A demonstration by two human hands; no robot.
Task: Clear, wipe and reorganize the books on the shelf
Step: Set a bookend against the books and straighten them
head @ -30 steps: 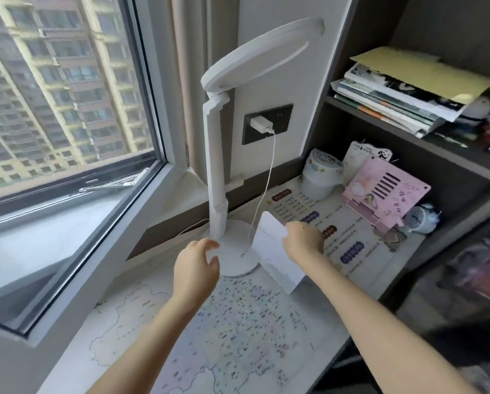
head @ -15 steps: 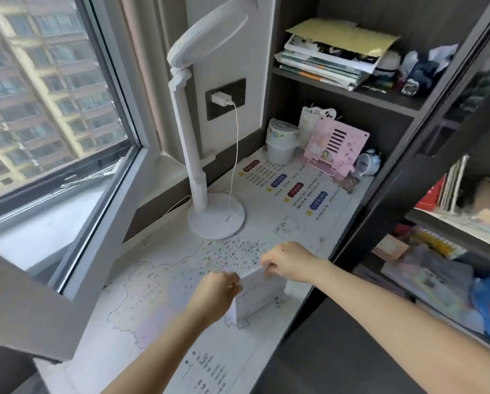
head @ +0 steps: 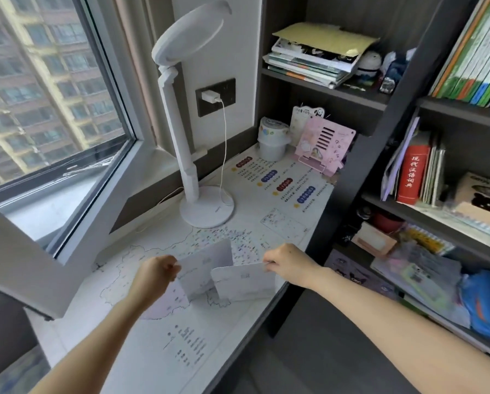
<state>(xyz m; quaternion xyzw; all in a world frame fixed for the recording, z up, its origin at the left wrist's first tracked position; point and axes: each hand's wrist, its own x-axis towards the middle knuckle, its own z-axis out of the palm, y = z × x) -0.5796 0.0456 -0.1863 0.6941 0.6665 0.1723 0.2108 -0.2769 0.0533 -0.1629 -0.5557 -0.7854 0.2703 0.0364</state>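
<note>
My left hand (head: 155,273) pinches the left edge of a white sheet (head: 205,270), and my right hand (head: 287,261) pinches the top right corner of a second white sheet (head: 242,282). Both sheets hang just above the desk (head: 181,351), overlapping in the middle. A stack of books (head: 309,62) under a yellow sheet lies flat on the upper shelf. Upright books (head: 471,52) fill the top right shelf. A red dictionary (head: 412,174) stands among thin books on the middle right shelf.
A white desk lamp (head: 194,132) stands behind the sheets, its cable running to a wall socket (head: 215,96). A white cup (head: 273,142) and a pink book stand (head: 324,146) sit at the desk's back. The window (head: 47,89) is on the left. Lower shelves hold bags and packets.
The single folded white piece has come apart into two sheets, one in each hand. My hands moved from the lamp base back to the desk's near edge; the view swung right.
</note>
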